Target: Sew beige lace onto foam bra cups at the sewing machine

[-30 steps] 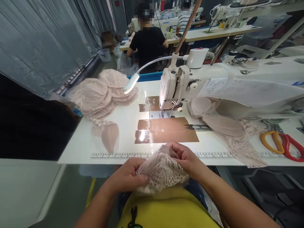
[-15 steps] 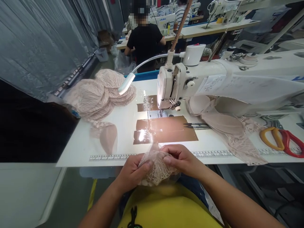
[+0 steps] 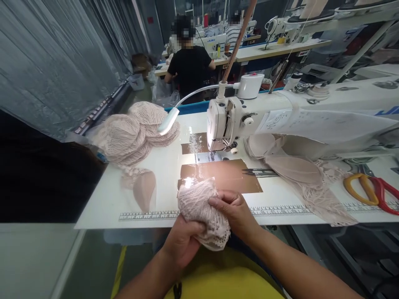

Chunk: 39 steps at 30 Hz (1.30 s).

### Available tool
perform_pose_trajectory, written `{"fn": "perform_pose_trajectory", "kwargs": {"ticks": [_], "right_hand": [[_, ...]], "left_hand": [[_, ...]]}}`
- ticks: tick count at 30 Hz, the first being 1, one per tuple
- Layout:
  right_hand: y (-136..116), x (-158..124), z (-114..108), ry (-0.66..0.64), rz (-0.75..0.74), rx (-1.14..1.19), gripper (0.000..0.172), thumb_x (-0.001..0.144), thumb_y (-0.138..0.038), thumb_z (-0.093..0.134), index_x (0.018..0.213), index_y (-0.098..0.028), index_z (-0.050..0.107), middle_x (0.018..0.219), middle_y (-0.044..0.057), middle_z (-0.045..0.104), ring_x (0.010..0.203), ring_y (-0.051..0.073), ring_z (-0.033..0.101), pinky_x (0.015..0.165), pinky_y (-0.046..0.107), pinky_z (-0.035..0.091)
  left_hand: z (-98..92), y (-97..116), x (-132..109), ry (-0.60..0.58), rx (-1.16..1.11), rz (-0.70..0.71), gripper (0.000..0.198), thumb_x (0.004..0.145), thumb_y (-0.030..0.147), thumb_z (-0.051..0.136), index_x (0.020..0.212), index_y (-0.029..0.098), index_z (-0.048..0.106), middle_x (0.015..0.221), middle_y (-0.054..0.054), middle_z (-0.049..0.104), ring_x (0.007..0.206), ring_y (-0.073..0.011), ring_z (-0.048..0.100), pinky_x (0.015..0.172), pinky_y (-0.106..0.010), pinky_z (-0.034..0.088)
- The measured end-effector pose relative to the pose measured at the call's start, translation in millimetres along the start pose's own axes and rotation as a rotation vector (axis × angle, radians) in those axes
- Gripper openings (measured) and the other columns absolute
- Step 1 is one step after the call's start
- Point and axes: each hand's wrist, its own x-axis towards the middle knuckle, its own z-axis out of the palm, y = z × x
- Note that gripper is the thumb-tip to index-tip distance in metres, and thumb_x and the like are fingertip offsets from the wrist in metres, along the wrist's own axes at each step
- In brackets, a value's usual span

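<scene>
Lace cups [image 3: 131, 128] lie stacked on the left rear of the desk [image 3: 106, 199]. One cup [image 3: 144, 189] lies apart from the stack, nearer the front edge, just behind the ruler [image 3: 146, 215] marked along that edge. A lamp [image 3: 168, 120] on a flexible neck hangs over the right side of the stack.

The left hand [image 3: 183, 243] sits below the front edge of the desk. Its grip is closed on the lower left part of the lace piece [image 3: 198, 201], thumb on top. The lace piece is bunched and held over the front edge at centre, and its upper end overlaps the near edge of the brown patch [image 3: 224, 174]. The right hand [image 3: 233, 211] grips the right side of the lace piece, fingers curled over it.

The sewing machine [image 3: 233, 120] stands behind the patch. Snips [image 3: 258, 171] lie just right of the patch. Padded cups [image 3: 293, 166] are piled under the machine arm, with lace trailing toward the front edge. Scissors [image 3: 370, 189] with orange and red handles lie at the far right. Beyond the desk, a co-worker [image 3: 188, 66] in black sits facing away.
</scene>
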Motion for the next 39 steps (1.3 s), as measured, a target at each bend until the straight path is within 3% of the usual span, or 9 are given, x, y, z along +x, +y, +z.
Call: {"fn": "perform_pose_trajectory", "kwargs": {"ticks": [3,6,8,10,12,14,22,30,39], "right_hand": [[-10.3,7.9,-8.0,0.134,-0.062,0.092,0.036,0.062,-0.049,0.077,0.062,-0.017,0.06,0.057,0.0,0.057,0.053,0.014,0.052,0.051,0.027,0.046],[-24.7,13.2,-19.9,0.158,-0.09,0.076,0.037,0.063,-0.05,0.076,0.062,-0.018,0.058,0.059,0.0,0.058,0.054,0.014,0.054,0.051,0.027,0.047],[-30.0,13.0,-22.7,0.052,-0.057,0.005,0.036,0.064,-0.048,0.076,0.061,-0.018,0.056,0.058,-0.001,0.057,0.053,0.013,0.053,0.05,0.026,0.046],[-30.1,10.5,-19.7,-0.128,-0.027,-0.093,0.033,0.065,-0.043,0.077,0.062,-0.017,0.057,0.058,-0.002,0.056,0.053,0.012,0.052,0.05,0.023,0.044],[-26.9,7.4,-13.4,-0.294,-0.034,-0.194,0.025,0.07,-0.036,0.074,0.067,-0.016,0.061,0.063,-0.002,0.058,0.057,0.011,0.052,0.052,0.022,0.043],[-23.3,5.4,-7.5,-0.381,-0.072,-0.281,0.017,0.076,-0.032,0.069,0.074,-0.016,0.064,0.069,-0.001,0.06,0.061,0.011,0.053,0.056,0.021,0.043],[-21.5,12.5,-5.6,-0.265,-0.29,-0.424,0.019,0.083,-0.028,0.061,0.067,-0.017,0.061,0.078,0.003,0.065,0.074,0.016,0.06,0.067,0.027,0.047],[-18.7,17.5,-3.7,-0.163,-0.234,-0.503,0.02,0.081,-0.026,0.059,0.063,-0.017,0.055,0.066,0.001,0.063,0.061,0.013,0.056,0.056,0.024,0.043],[-31.6,28.6,-12.8,-0.235,-0.182,-0.54,0.017,0.082,-0.03,0.062,0.073,-0.016,0.064,0.067,0.001,0.062,0.06,0.012,0.054,0.055,0.024,0.042]], "left_hand": [[-14.4,-1.1,-3.5,-0.047,0.087,-0.007,0.011,0.064,0.018,0.072,0.066,0.015,0.062,0.065,-0.001,0.062,0.059,-0.0113,0.056,0.058,-0.024,0.046],[-37.9,12.8,-15.8,-0.284,0.302,-0.071,0.043,0.07,0.033,0.072,0.043,0.016,0.043,0.044,0.0,0.048,0.042,-0.0086,0.045,0.045,-0.023,0.036],[-46.8,32.6,-23.0,-0.425,0.503,-0.019,0.039,0.075,0.039,0.067,0.048,0.016,0.05,0.051,-0.005,0.055,0.048,-0.012,0.051,0.048,-0.025,0.04],[-46.0,54.4,-24.9,-0.291,0.699,0.246,0.021,0.076,0.038,0.066,0.074,0.017,0.063,0.078,-0.01,0.066,0.073,-0.0189,0.06,0.068,-0.031,0.049],[-38.0,70.4,-20.5,-0.107,0.948,0.391,0.044,0.069,0.034,0.074,0.109,0.019,0.061,0.115,-0.012,0.061,0.106,-0.026,0.055,0.093,-0.037,0.044],[-28.5,76.4,-12.4,-0.077,1.089,0.357,0.06,0.069,0.032,0.075,0.123,0.02,0.054,0.126,-0.011,0.056,0.114,-0.0278,0.051,0.098,-0.037,0.041],[-17.8,62.8,1.0,-0.184,1.147,0.275,0.028,0.085,0.029,0.056,0.109,0.016,0.06,0.09,-0.005,0.064,0.082,-0.0185,0.059,0.072,-0.027,0.047],[-11.8,75.9,12.7,-0.16,1.247,0.335,0.021,0.086,0.029,0.054,0.1,0.015,0.062,0.084,-0.004,0.064,0.074,-0.0155,0.056,0.068,-0.025,0.044],[-11.3,78.3,31.6,-0.128,1.051,0.22,0.021,0.087,0.033,0.054,0.081,0.014,0.061,0.072,-0.001,0.055,0.068,-0.0124,0.049,0.064,-0.022,0.04]]}}
